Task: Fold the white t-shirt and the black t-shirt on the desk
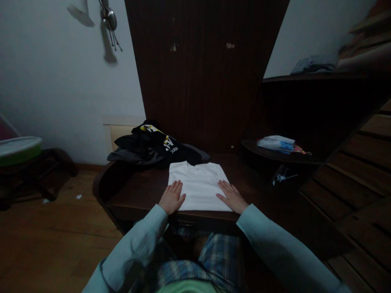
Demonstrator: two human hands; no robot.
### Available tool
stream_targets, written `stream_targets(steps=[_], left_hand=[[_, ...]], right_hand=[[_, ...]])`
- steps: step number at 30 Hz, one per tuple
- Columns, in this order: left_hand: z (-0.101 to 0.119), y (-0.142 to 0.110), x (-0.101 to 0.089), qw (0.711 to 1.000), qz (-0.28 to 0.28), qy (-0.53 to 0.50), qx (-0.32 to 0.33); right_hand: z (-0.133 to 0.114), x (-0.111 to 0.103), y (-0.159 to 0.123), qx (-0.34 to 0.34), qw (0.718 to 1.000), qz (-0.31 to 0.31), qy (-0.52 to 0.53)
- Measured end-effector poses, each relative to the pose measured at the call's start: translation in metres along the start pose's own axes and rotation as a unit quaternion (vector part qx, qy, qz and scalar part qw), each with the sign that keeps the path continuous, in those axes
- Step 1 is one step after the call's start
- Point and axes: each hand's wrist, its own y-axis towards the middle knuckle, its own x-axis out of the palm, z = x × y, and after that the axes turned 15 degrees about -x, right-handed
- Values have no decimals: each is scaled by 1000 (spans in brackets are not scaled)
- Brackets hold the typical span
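A white T-shirt lies folded into a neat rectangle at the front edge of the dark wooden desk, its neckline pointing away from me. My left hand rests flat on the shirt's left side, fingers stretched out. On the right side, my right hand lies flat too, with the thumb spread toward the middle. Neither hand grips the cloth. Behind the shirt, close to its collar, is a heap of dark clothes with white and yellow print.
On a small shelf to the right lies a plastic packet in white and blue. Slatted wooden boards stand further right. A green-rimmed round container sits on a dark stool at the left. A lamp hangs on the wall.
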Motion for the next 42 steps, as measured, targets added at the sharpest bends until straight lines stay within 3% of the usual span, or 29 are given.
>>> stream_targets(steps=[3,6,8,13,17,21,23,27,30,36,42], left_hand=[[-5,6,-22,1000,-12,-8,-8],[-13,8,-36,996,59,-34,-53],[-19,6,-30,995,65,-41,-70],[-27,-2,-3,998,-19,-21,-53],[-27,12,-21,997,-61,4,-49],[-9,45,-43,998,9,14,-57],[2,62,-38,999,16,12,-50],[15,83,-12,996,-42,18,-82],[13,89,1,995,-42,16,-90],[11,80,1,996,-27,13,-84],[23,45,1,998,-15,20,-50]], right_hand=[[9,-19,2,16,999,-17,29],[23,-31,-2,31,998,53,24],[28,-24,-8,36,996,87,5],[24,8,-21,65,998,14,-13],[22,-10,-8,94,995,-29,6],[19,-33,29,54,994,88,-23],[14,-30,50,25,992,119,-38],[6,-12,78,37,999,-16,-5],[6,-7,83,56,997,-46,2],[3,-10,72,55,998,-42,3],[5,-3,29,19,1000,-19,3]])
